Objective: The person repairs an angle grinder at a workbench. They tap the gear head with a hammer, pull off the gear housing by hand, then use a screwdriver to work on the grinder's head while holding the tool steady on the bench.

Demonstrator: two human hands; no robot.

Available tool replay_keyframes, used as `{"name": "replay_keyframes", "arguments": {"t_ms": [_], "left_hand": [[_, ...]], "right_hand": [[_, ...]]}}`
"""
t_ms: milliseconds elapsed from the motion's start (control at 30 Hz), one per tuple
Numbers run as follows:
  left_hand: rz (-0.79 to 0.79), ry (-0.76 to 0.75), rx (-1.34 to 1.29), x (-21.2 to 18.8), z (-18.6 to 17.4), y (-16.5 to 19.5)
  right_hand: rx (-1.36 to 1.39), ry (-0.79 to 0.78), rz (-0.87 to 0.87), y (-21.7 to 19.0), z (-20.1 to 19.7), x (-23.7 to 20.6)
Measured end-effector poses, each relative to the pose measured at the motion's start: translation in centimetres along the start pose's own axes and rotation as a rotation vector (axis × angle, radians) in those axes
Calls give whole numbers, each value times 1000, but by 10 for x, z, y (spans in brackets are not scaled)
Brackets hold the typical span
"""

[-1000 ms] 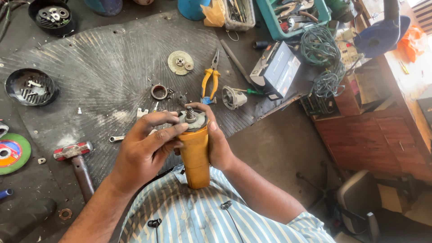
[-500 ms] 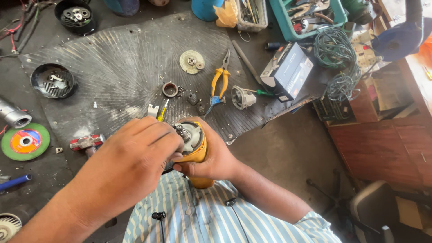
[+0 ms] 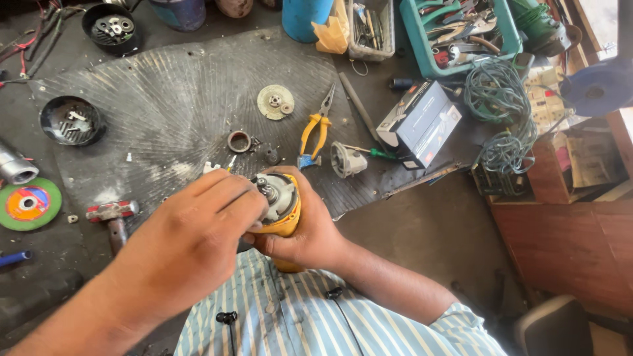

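Hands meet over a yellow tool body (image 3: 285,221) held upright just above the striped-shirt lap. Right hand (image 3: 310,231) wraps the body from the far side, fingers closed round it, with the grey open end and its shaft facing up. Left hand (image 3: 191,237) comes in from the near left, its fingertips (image 3: 247,198) pinched at the rim of that open end; what they grip is too small to tell. Just beyond, on a ribbed dark mat (image 3: 165,112), lie a metal ring (image 3: 239,141), yellow-handled pliers (image 3: 315,128), a grey housing (image 3: 347,159) and a round disc (image 3: 275,102). Left of the mat sit a hammer (image 3: 113,214) and a green disc (image 3: 28,203). Farther off stand a dark box (image 3: 422,122), coiled green wire (image 3: 504,112) and a teal tray (image 3: 461,33) of tools.
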State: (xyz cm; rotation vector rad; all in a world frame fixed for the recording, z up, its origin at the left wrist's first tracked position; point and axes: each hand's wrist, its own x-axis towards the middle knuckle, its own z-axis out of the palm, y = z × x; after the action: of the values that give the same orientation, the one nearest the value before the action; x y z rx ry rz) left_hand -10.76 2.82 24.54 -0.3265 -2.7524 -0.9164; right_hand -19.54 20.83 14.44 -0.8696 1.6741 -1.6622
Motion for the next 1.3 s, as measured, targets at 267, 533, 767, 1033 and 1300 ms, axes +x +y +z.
{"name": "replay_keyframes", "arguments": {"t_ms": [267,533,767,1033,1300], "left_hand": [[-44,150,-54,27,13,5],[-87,-110,162,23,60,-15],[-14,88,-47,-5,40,-17],[-799,365,-205,-94,37,-79],[-1176,528,7,-111,93,-148]], "right_hand": [[-86,-256,-63,6,-69,21],[-357,-520,49,2,-88,30],[-411,-675,-53,9,-107,23],[-323,-651,-53,28,-125,26],[-278,-573,-4,27,-126,35]]}}
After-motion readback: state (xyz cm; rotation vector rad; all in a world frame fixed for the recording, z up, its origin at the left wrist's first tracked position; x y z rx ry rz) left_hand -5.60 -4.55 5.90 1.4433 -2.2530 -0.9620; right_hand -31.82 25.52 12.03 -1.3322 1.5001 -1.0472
